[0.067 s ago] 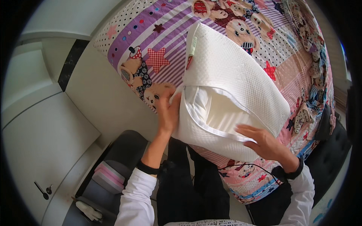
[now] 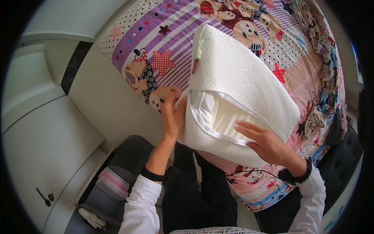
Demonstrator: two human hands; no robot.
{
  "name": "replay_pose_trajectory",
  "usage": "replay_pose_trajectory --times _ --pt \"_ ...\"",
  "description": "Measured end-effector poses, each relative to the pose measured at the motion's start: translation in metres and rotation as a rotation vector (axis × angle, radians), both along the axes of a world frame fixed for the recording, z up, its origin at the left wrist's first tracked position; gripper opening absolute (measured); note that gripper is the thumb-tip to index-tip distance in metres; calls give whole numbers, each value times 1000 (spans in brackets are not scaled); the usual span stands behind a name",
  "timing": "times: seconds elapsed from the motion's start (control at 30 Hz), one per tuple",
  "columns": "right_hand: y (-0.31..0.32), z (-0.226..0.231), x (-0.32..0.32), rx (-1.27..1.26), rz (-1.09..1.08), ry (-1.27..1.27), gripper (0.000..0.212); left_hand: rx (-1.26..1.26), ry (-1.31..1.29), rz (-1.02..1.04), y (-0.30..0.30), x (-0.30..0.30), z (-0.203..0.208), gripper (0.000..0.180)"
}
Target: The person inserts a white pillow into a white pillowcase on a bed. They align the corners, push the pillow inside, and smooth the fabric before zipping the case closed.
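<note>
A white textured pillow cover [image 2: 237, 66] lies on the bed, its zippered side gaping toward me. Inside the gap shows a smooth cream pillow core [image 2: 224, 117] with ridges. At the cover's left edge, my left hand [image 2: 173, 115] pinches the fabric between thumb and fingers; part of its grip is hidden by the cloth. My right hand [image 2: 269, 144] is open, fingers stretched out over the lower right of the opening, near its white zip edge. Whether the right fingertips touch the core cannot be made out. A small tag [image 2: 199, 50] hangs at the cover's upper left.
The bed wears a patterned bedsheet [image 2: 163, 62] with bears and stars. Bunched bedding [image 2: 327, 82] lies along its right side. A dark grey seat [image 2: 130, 156] at lower left holds a pink and grey block [image 2: 113, 183] and a white glove-like item [image 2: 91, 217]. A door [image 2: 43, 144] stands left.
My right hand has shifted slightly left and up, farther over the opening. The left hand and the pillow cover stay nearly where they were.
</note>
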State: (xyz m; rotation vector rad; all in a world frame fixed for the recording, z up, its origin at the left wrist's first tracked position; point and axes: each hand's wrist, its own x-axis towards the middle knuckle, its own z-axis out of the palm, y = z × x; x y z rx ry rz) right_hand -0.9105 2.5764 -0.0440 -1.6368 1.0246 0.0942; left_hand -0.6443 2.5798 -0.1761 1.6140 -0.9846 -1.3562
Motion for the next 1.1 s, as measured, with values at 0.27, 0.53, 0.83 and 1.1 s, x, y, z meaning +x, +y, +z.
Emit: replay_pose_trajectory --times 0.27,0.53,0.83,1.1 --pt "-72 -54 76 -698 415 -139 44 9 -42 44 6 2 1 19" --pt "-62 -79 97 -776 493 42 20 66 28 170 9 6 -6 19" --pt "-70 -99 98 -436 487 391 13 -56 -161 153 2 28 23 21" --pt "-101 -144 156 -295 115 206 10 -270 -567 -77 -5 14 28 30"
